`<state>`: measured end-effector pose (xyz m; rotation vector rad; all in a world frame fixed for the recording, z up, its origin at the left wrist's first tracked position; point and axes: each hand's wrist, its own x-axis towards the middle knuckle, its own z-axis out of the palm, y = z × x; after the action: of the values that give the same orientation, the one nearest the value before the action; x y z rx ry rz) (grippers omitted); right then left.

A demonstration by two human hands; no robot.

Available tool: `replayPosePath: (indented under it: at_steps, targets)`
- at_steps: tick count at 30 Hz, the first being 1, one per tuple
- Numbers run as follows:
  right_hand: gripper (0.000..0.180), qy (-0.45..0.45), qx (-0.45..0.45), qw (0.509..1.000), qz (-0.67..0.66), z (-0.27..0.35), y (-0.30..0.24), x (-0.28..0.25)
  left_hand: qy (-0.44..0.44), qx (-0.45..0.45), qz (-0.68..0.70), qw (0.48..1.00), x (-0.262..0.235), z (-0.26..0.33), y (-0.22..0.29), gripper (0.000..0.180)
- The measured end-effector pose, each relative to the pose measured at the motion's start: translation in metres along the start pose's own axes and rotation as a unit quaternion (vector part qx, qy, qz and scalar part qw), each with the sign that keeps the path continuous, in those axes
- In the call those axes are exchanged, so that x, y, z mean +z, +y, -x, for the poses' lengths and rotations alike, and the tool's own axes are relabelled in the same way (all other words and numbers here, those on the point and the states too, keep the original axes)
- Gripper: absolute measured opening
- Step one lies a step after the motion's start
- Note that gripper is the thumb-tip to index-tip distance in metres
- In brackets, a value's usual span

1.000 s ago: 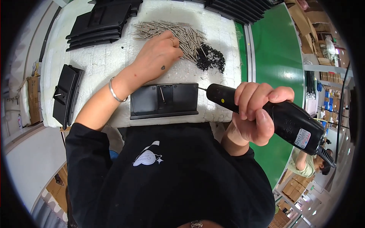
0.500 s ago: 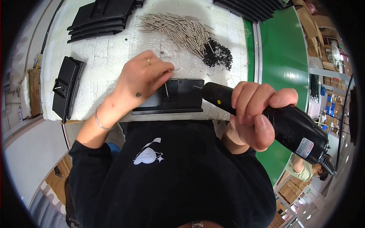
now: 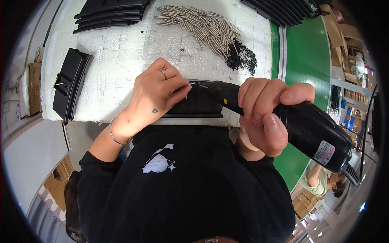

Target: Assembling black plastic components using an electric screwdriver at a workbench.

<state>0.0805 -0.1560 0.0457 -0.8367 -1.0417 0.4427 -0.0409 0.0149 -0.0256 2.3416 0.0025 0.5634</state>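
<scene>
My right hand (image 3: 267, 111) is wrapped around a black electric screwdriver (image 3: 314, 131), which points left across the front of the table. Its bit is at the upper edge of a black plastic part (image 3: 194, 109) lying flat before me. From the left, my left hand (image 3: 158, 87) reaches over this part with thumb and forefinger pinched. A thin metal pin (image 3: 193, 83) shows at those fingertips, its end close to the bit. My left hand hides the left portion of the part.
Behind the part lie a heap of metal pins (image 3: 202, 26) and a pile of small black screws (image 3: 241, 56). Stacked black parts stand at far left (image 3: 109, 16) and far right (image 3: 283, 12). Two more parts (image 3: 72, 85) rest at left. A person (image 3: 320, 180) is at lower right.
The pin that lay across the black part is now at my left fingertips by its upper edge. My left hand has moved right and slightly down, and the screwdriver tip slightly left and up.
</scene>
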Motion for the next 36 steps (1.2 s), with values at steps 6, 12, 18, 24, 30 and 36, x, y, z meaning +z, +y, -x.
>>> replayPosePath:
  at_steps: [6,12,18,24,30,36]
  targets:
    - [0.035,0.041,0.006,0.999,0.004,-0.001,0.006,0.006,0.006,0.003,0.004,1.0,0.002,0.0,0.001,0.017]
    - [0.036,0.06,0.024,0.998,-0.005,-0.002,0.013,0.008,0.008,-0.003,0.01,1.0,0.004,0.001,-0.001,0.016]
    - [0.038,0.002,0.035,0.999,0.018,-0.008,0.012,0.006,0.012,-0.006,0.015,1.0,0.004,0.002,-0.001,0.015]
    - [0.033,0.037,0.04,0.995,0.088,-0.011,0.015,0.024,0.007,-0.003,0.015,1.0,0.005,0.003,-0.003,0.014]
    - [0.032,-0.074,0.058,0.989,0.117,-0.023,0.013,0.027,-0.008,0.001,0.019,1.0,0.006,0.005,-0.001,0.012]
    - [0.03,-0.027,0.078,0.988,0.133,-0.023,0.017,0.033,-0.03,0.003,0.013,0.999,0.008,0.005,0.002,0.012]
